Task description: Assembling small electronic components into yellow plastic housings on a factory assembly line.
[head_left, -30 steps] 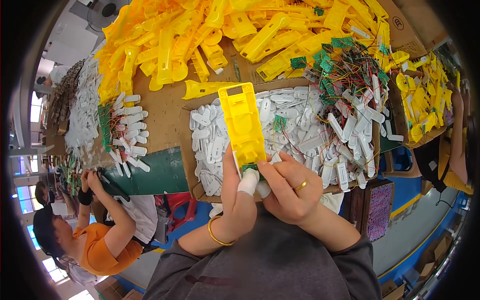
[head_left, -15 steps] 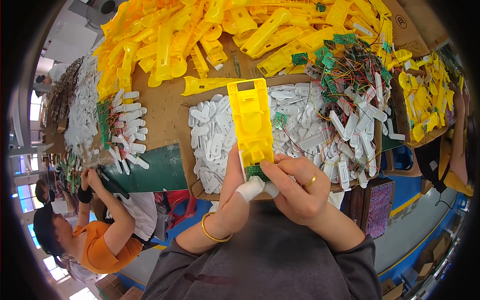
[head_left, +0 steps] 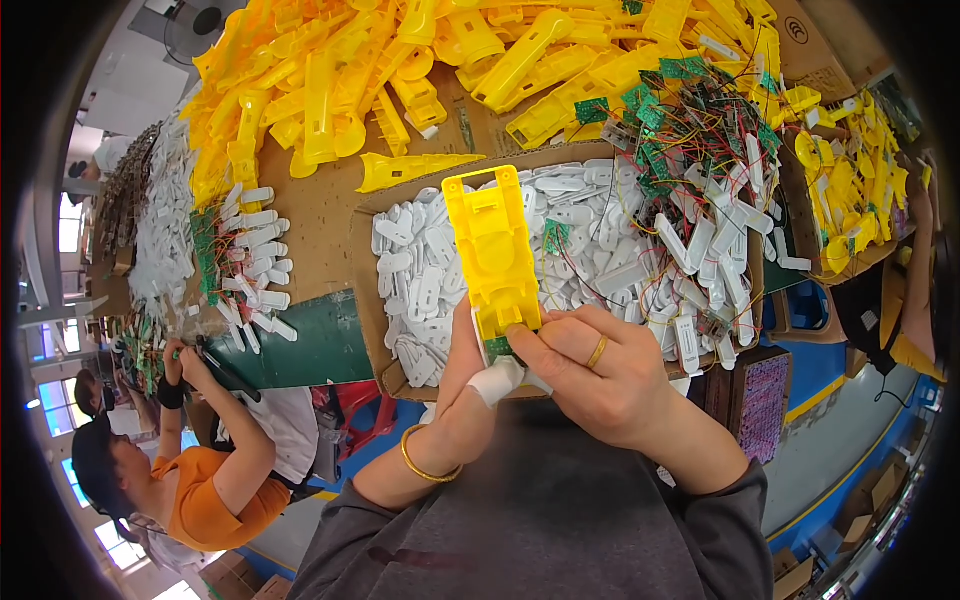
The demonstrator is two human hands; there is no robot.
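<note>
L hand [head_left: 470, 385], bandaged thumb, and R hand [head_left: 590, 375] w/ gold ring both clamped on lower end of yellow plastic housing [head_left: 492, 250]; small green circuit board [head_left: 498, 348] at its base under my fingers. Beyond: cardboard tray [head_left: 368, 300] of white plastic clips, wired boards right. Farther: yellow parts pile [head_left: 330, 70] on bench. Co-worker in orange lower left. Housing long axis near upright, tipped slightly left, top pointing away.

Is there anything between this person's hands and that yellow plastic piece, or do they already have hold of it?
Nothing visible stands between: both the left hand and right hand already grip the lower end of the yellow plastic piece.
</note>
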